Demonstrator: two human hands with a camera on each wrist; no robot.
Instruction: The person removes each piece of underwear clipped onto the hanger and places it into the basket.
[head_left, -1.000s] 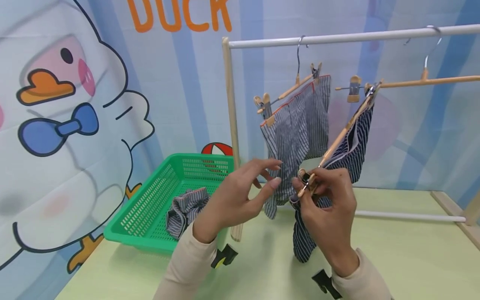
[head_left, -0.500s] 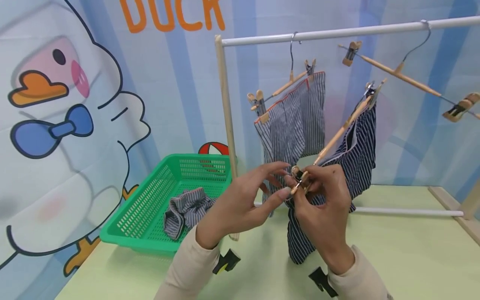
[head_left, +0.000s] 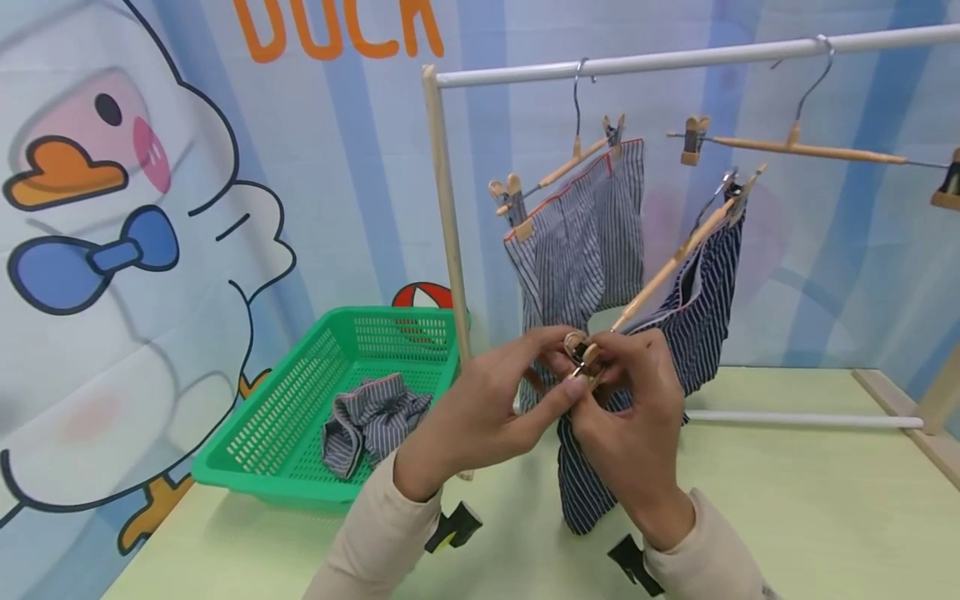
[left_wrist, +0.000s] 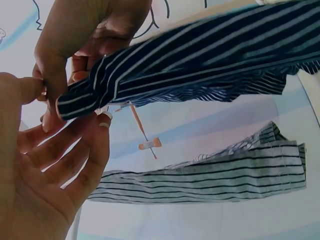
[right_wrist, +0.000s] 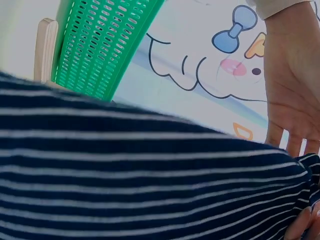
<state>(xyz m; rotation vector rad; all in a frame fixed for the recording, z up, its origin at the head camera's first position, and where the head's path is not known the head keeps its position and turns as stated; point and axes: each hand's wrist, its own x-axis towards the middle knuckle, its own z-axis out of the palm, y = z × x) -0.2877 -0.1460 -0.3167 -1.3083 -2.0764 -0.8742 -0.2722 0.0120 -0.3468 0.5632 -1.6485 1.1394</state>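
Observation:
Navy-and-white striped trousers hang at a slant from a wooden clip hanger, their far corner held in its upper clip. My right hand pinches the near clip of this hanger between thumb and fingers. From the left, my left hand meets it, thumb and index finger on the same clip. In the left wrist view, the navy cloth runs between both hands, and the left fingertips reach its lower edge. The navy cloth fills much of the right wrist view and hides most of the right hand.
Grey striped trousers hang by clips from the white rail. A bare clip hanger hangs farther right. At left stands a green basket with a crumpled grey striped garment inside. A wooden post stands beside it.
My left hand has moved right and closed in on the clip held by my right hand. The bare hanger has swung about on the rail. The view has shifted slightly.

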